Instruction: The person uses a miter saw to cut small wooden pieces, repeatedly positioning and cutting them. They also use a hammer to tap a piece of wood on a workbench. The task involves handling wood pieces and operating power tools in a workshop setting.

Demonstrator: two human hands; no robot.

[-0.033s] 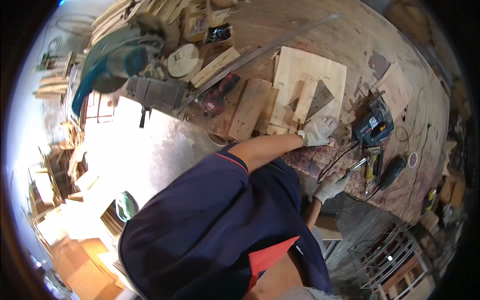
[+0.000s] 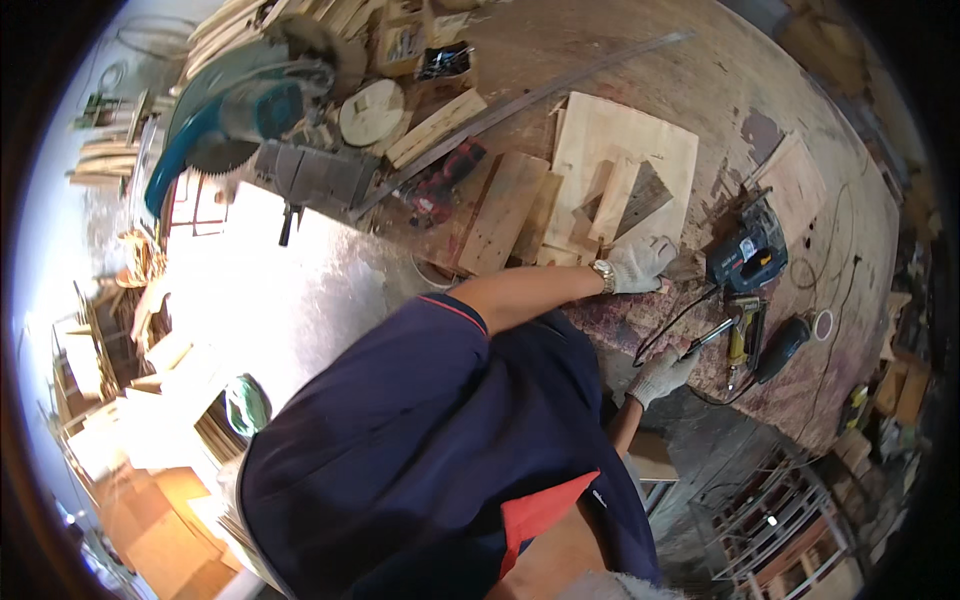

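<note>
Worn, stained desk [image 2: 800, 395]; right hand [image 2: 663, 375] has fingers clamped on slim, shiny silver tool [image 2: 711, 334] near the edge, beside yellow-black tool [image 2: 738, 345]. Left hand [image 2: 641, 265] sits near pale board [image 2: 600, 122]; can't tell its fingers' grip.

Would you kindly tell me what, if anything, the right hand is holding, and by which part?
The right hand grips a shiny metal-shafted tool by its near end.

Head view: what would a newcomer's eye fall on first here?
Probably the teal miter saw with its toothed blade, at the upper left. Then the gloved hands right of centre: the left hand near a pale wooden strip, the right hand gripping a metal-shafted tool. The dark jigsaw lies right of the left hand.
</note>
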